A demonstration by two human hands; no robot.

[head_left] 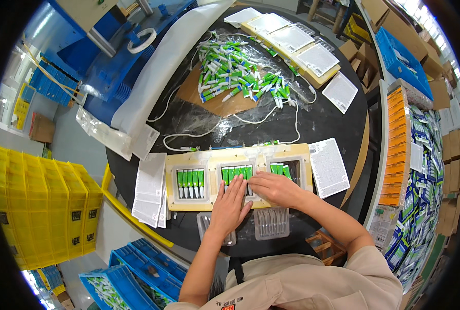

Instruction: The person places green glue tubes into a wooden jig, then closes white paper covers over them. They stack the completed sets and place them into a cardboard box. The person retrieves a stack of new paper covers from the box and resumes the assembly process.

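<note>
A yellow-edged frame (214,205) with three windows lies before me, a clear plastic blister tray in each. Small green-and-white tubes (191,178) stand in a row in the left window. In the middle window, more tubes (235,172) show above my fingers; their lower ends are partly hidden. A few tubes (280,169) sit at the left of the right window. My left hand (230,206) lies with fingers stretched over the middle window. My right hand (277,189) reaches across the divider, fingers bent together at that row's right end; whatever they pinch is hidden.
Blister trays (271,223) lie at the near table edge. White printed cards (150,188) flank the frame, with another stack (329,168) right. Behind are a white cable (188,135), a tube heap (235,72) and a second, card-covered frame (318,80). Yellow crates (44,201) stand left.
</note>
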